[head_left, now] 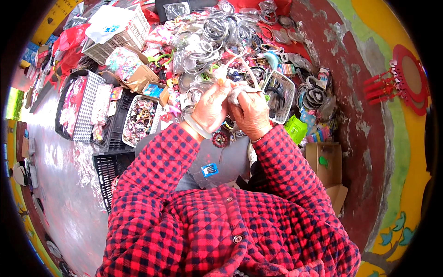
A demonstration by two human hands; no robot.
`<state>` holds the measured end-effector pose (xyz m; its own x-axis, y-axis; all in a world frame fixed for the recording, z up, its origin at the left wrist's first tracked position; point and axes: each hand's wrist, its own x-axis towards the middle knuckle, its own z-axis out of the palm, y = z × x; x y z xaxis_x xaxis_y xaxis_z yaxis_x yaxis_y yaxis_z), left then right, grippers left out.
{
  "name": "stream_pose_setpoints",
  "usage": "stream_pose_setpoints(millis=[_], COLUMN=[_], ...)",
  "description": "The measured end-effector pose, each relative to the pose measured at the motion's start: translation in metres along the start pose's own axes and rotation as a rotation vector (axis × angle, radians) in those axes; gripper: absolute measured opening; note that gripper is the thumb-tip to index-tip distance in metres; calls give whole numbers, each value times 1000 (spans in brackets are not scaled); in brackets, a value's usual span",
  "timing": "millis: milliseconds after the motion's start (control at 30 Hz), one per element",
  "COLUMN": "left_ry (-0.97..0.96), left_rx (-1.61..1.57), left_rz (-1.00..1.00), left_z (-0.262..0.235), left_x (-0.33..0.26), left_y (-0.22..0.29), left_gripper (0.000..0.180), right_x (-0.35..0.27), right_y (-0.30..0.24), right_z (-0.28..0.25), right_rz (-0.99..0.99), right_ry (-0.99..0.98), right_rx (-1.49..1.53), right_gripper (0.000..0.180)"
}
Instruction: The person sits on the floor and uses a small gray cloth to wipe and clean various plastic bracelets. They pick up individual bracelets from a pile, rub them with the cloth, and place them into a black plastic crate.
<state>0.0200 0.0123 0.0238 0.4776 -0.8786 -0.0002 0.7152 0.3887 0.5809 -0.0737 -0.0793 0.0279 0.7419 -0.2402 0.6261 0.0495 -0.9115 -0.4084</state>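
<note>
Head view looks down on a person in a red-and-black checked jacket (221,231), both forearms raised before the chest; the left hand (211,108) and the right hand (251,113) are pressed close together, fingers curled inward, pinching a small pale clear wrapper (237,92) between them; what lies inside it cannot be made out; a thin white hoop (247,69) rises from the hands; a pale bangle (197,127) sits on the left wrist. Beyond the hands, a heap of clear-wrapped hair hoops (217,32) lies on a red cloth (272,7) toward the far edge of the ground display; a white wire basket (282,94) of dark hair ties stands just beside the right hand, to its right; a white tray of small trinkets (143,117) lies left of the left hand, next to a black crate (117,122); a white plastic basket (124,34) sits at the far left; a brown cardboard box (325,161) stands near the right elbow, against a painted wall (369,115).
</note>
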Motion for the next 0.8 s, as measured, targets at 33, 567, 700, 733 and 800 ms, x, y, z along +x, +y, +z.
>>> stream_pose_setpoints(millis=[33,567,700,733,800], left_ry=[9,32,2,20,58], left_rx=[-7,276,399,365,298], left_rz=[0,158,133,128,118], left_z=[-2,-13,3,6,12], left_x=[1,3,-2,-2,-2], left_y=[-2,15,21,23,27], left_gripper=[23,23,25,25,26], right_x=[-2,-5,-7,-6,-4], right_y=[1,10,18,19,22], right_z=[1,-1,2,0,-3], right_rz=[-1,50,-48,-48,-49], right_ry=[0,-207,-73,-91,-128], right_rx=[-22,34,75,65,48], right_gripper=[23,21,34,36,41])
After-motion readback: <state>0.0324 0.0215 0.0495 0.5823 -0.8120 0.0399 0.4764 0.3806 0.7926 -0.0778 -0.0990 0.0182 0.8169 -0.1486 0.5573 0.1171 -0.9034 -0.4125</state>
